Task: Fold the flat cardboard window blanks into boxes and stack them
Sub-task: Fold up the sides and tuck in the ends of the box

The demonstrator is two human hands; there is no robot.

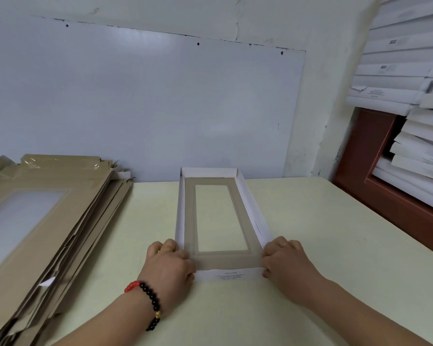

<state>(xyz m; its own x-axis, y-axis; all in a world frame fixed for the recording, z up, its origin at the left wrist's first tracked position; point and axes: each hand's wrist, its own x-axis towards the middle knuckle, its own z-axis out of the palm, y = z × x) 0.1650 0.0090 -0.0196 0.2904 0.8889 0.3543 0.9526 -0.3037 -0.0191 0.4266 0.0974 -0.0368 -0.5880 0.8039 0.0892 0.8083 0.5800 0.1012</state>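
- I'm gripping the near corners of the box with my left hand and right hand, fingers curled on the side walls.
- The box is lying mid-table, its far end at the back edge.
- I'm judging the near flap still needs folding up; then it's joining the stack at right, with more blanks waiting at left.

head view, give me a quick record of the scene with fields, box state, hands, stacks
box: window box on table, far end and long sides folded up, near flap flat
left hand: grips box's near left corner
right hand: grips box's near right corner
blanks: flat brown stack at left
finished: white boxes stacked at upper right
bracelet: beads on left wrist
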